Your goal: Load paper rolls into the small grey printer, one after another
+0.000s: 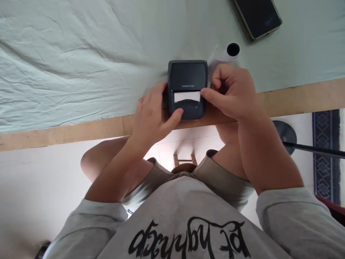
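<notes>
A small dark label printer (pixel 188 73) sits at the table's near edge, and a strip of white paper (pixel 187 96) shows in its front slot. My left hand (pixel 151 113) holds the printer's left side, with the thumb on its lower front and the fingers along the side, partly hidden. At the right, my right hand (pixel 233 91) touches the paper's right end with an outstretched thumb. Its other fingers are curled beside the printer, apart from the thumb. Just behind that hand lies a white paper roll (pixel 222 55) with a dark core.
A smartphone (pixel 257 16) lies at the back right on the pale green cloth (pixel 81 54). The wooden table edge (pixel 107 126) runs in front of me. Below it are my legs, a stool (pixel 184 167), a dark round base with a pole (pixel 285 136) and a patterned mat (pixel 325 154).
</notes>
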A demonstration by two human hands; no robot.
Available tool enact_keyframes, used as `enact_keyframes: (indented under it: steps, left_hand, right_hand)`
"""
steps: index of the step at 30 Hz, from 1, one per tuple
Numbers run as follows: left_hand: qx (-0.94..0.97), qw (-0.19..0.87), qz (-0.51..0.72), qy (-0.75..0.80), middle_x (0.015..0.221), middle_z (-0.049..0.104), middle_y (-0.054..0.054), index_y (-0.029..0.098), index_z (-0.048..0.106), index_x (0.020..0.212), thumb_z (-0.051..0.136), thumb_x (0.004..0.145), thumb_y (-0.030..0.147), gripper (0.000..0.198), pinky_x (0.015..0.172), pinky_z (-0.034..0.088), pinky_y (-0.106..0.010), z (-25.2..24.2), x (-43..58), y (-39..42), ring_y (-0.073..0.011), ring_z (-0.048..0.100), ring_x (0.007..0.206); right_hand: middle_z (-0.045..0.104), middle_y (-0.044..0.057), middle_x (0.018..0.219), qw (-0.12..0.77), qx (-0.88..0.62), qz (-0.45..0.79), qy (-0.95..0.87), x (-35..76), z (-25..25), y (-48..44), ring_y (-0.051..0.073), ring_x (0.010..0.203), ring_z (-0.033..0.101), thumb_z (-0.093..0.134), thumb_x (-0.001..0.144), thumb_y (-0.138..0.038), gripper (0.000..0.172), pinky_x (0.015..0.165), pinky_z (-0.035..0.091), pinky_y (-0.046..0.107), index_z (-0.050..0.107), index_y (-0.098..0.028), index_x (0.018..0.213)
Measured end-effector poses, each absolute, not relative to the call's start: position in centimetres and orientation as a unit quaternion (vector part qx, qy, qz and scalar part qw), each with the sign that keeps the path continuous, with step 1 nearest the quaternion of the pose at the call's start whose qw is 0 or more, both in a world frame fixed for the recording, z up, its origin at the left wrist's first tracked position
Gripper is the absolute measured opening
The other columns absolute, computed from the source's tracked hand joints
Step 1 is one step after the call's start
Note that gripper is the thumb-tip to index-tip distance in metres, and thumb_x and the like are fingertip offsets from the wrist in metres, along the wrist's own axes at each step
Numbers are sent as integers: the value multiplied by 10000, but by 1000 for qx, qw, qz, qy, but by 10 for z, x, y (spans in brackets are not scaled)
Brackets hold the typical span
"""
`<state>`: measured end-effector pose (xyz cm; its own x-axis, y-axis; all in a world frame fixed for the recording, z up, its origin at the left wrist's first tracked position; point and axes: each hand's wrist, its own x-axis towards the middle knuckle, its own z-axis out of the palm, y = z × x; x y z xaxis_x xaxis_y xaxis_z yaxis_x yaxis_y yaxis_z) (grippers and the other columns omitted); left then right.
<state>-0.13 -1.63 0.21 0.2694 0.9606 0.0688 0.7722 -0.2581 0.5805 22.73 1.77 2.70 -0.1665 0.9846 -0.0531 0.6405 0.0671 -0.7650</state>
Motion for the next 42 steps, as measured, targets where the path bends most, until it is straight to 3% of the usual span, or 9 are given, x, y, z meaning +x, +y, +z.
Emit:
enact_keyframes:
  steps: [4, 10, 14, 17, 22, 27, 34, 38, 42]
  left_hand:
    - [769, 232, 211, 557, 1483, 593, -122, 244, 309, 1558, 498, 923, 565, 736, 1126, 460, -533, 3, -2, -16, -329, 576, 1360]
    - [779, 234, 202, 546, 1462, 607, -128, 266, 371, 1558, 479, 930, 602, 721, 1102, 456, -557, 2, -4, -17, -376, 556, 1358]
    - [775, 237, 202, 550, 1477, 589, -142, 247, 366, 1550, 477, 930, 593, 718, 1115, 430, -551, 3, -2, -17, -387, 533, 1371]
    - [774, 240, 207, 548, 1472, 575, -170, 207, 384, 1504, 495, 928, 561, 685, 1097, 440, -532, 3, 0, -15, -382, 541, 1354]
    - [774, 230, 248, 535, 1382, 605, -189, 203, 415, 1419, 529, 921, 578, 634, 1034, 466, -526, -3, 1, -11, -389, 584, 1271]
    - [779, 216, 260, 528, 1356, 618, -190, 196, 416, 1416, 539, 926, 587, 639, 993, 488, -503, -8, 0, -12, -382, 610, 1232]
    - [787, 211, 262, 517, 1374, 603, -219, 146, 400, 1448, 509, 961, 586, 665, 999, 488, -508, -10, -1, -13, -396, 597, 1271]
    - [792, 203, 259, 514, 1375, 603, -230, 129, 399, 1459, 497, 969, 609, 693, 1021, 482, -503, -11, -3, -14, -392, 595, 1279]
    - [793, 203, 262, 511, 1398, 599, -207, 176, 388, 1464, 478, 978, 623, 667, 1039, 476, -490, -12, -3, -14, -378, 591, 1293]
  right_hand:
    - [467, -29, 713, 335, -584, 345, -654, 219, 24, 19, 141, 589, 464, 628, 842, -426, 288, 596, 424, 315, 389, -273, 791]
    - [486, -7, 845, 419, -591, 312, -614, 200, 42, 23, 148, 637, 638, 543, 924, -390, 222, 503, 431, 301, 365, -282, 848]
    - [543, 13, 915, 402, -572, 304, -647, 194, 52, 26, 186, 832, 713, 532, 925, -369, 188, 541, 477, 307, 376, -289, 856]
    - [615, 16, 919, 396, -553, 270, -682, 188, 50, 28, 166, 774, 668, 561, 909, -307, 156, 570, 460, 308, 429, -284, 829]
    - [692, -40, 840, 287, -555, 164, -763, 180, 45, 35, 111, 599, 513, 608, 850, -186, 70, 656, 448, 285, 616, -255, 841]
    - [708, -34, 800, 147, -581, 154, -786, 176, 53, 40, 167, 658, 592, 605, 803, -125, 187, 778, 459, 341, 683, -262, 902]
    - [781, -13, 1003, 90, -573, 137, -803, 178, 63, 45, 216, 891, 690, 578, 837, -118, 290, 785, 454, 340, 727, -232, 1059]
    - [772, 37, 1122, 19, -565, 153, -811, 175, 71, 48, 268, 1001, 703, 569, 845, -100, 363, 786, 486, 361, 700, -232, 1157]
    - [748, 70, 1167, -84, -584, 116, -799, 169, 81, 48, 346, 962, 710, 619, 865, -180, 447, 790, 540, 456, 605, -289, 1298]
